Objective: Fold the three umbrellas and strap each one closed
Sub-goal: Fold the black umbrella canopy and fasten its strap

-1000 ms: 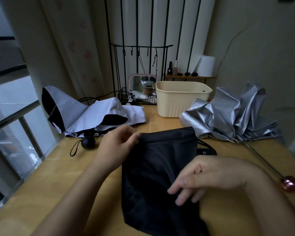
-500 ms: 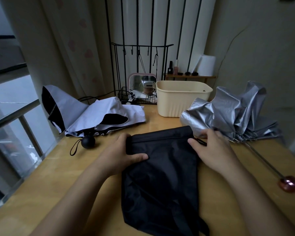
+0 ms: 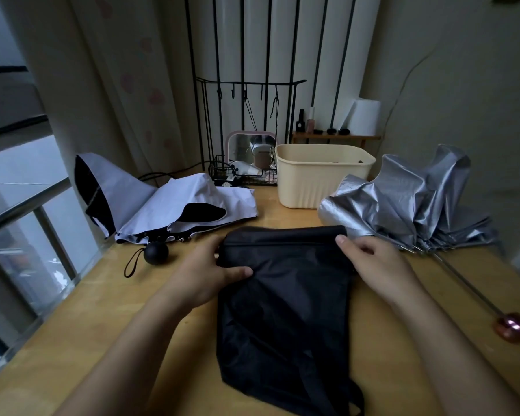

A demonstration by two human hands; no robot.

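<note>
A black umbrella [image 3: 285,298] lies flattened on the wooden table [image 3: 108,307] in front of me, its folded top edge away from me. My left hand [image 3: 210,271] grips its upper left corner, thumb across the fabric. My right hand [image 3: 373,265] holds the upper right corner. A white umbrella [image 3: 159,205] with black lining and a round black handle [image 3: 156,252] lies loosely collapsed at the left. A silver umbrella [image 3: 409,202] sits crumpled at the right, its thin shaft running to a pink handle [image 3: 512,327].
A cream plastic bin [image 3: 318,178] stands at the back centre. Behind it are a pink-framed mirror [image 3: 246,148], a black wire basket [image 3: 237,175] and a black hook rack [image 3: 249,85]. A window with a metal rail [image 3: 18,205] borders the table's left edge.
My right hand has moved from the middle of the black umbrella up to its upper right corner. My left hand shifted from pinching the top edge to pressing on the upper left corner.
</note>
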